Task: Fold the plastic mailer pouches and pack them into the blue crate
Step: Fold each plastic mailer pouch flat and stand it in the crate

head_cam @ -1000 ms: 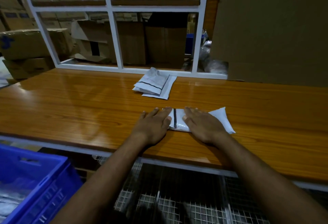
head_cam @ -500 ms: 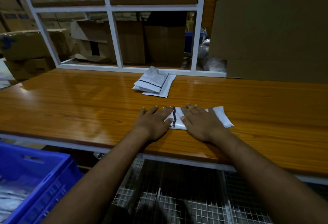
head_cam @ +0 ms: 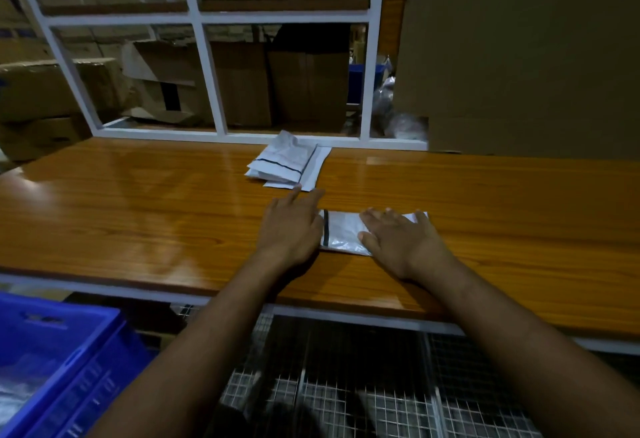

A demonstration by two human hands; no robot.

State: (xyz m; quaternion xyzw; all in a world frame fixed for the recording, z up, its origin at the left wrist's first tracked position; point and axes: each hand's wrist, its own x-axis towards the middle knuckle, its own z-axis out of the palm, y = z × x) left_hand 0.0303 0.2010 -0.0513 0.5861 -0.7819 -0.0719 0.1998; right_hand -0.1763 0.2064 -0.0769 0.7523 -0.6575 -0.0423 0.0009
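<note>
1. Here my right hand (head_cam: 401,240) presses flat on the folded pouch (head_cam: 343,233) on the wooden table (head_cam: 138,209) — fingers straight.
2. My left hand (head_cam: 291,226) lies flat beside it, fingers extended toward the unfolded pouches (head_cam: 287,163).
3. The blue crate (head_cam: 62,361) sits lower left.

A single head-worn view looks forward and down from above the near edge of the wooden surface (head_cam: 138,215), close over both forearms, facing the white-framed shelving (head_cam: 207,73) behind, blue crate (head_cam: 69,351) lower left

Wooden table (head_cam: 138,215); white frame (head_cam: 207,77); cardboard boxes (head_cam: 242,84) behind, possibly stacked.
</note>
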